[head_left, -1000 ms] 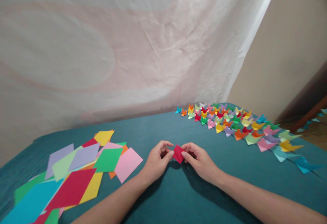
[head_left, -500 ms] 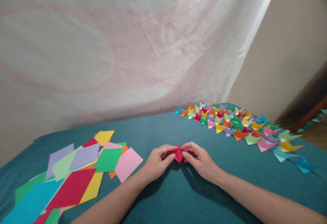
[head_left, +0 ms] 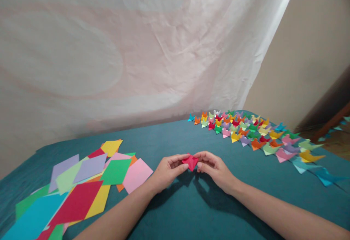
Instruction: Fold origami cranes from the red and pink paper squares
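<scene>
Between my two hands, a small folded red piece of origami paper (head_left: pixel 192 162) is held just above the teal tablecloth (head_left: pixel 175 211). Its near end comes to a point and its top edge shows small folded peaks. My left hand (head_left: pixel 171 170) pinches its left side between thumb and fingers. On the opposite side, my right hand (head_left: pixel 214 167) is closed at the right corner, with the index finger along the top and the thumb lower down. The fingers cover both side corners of the paper.
Loose coloured paper sheets (head_left: pixel 82 200) lie overlapping at the left. Rows of small folded paper birds (head_left: pixel 257 144) fill the right and back right of the table. A pale curtain (head_left: pixel 136 50) hangs behind the table's far edge.
The red paper has turned in my fingers, from a tall narrow shape to a wider one pointing toward me. My right thumb has shifted slightly right. Sheets and birds stayed put.
</scene>
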Demonstrator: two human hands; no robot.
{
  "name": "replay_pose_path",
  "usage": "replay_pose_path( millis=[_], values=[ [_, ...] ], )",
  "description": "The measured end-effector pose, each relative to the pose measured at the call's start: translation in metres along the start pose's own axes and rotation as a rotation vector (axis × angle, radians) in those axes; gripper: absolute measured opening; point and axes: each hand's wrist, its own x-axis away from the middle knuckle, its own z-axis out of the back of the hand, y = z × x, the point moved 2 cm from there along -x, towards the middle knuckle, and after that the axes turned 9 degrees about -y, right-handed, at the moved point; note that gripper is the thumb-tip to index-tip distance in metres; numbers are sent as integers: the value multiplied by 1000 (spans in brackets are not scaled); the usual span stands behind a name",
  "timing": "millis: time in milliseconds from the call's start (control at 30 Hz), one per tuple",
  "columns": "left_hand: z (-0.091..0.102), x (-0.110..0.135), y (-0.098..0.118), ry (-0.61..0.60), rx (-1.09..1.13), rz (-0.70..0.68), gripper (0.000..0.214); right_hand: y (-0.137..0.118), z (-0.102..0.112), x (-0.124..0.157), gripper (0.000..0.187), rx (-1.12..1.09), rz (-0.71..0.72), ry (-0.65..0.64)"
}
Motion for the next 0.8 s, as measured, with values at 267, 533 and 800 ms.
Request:
replay_pose_path(
  millis=[267,533,800],
  values=[
    [-1,0,0,-1,3,1,45,-2,-1,0,31,46,-16,25],
    [-2,0,2,-5,-29,-30,43,1,-1,-1,26,65,-14,35],
    [0,0,-2,-50,-32,-36,42,6,-3,-1,18,156,19,55]
  ],
)
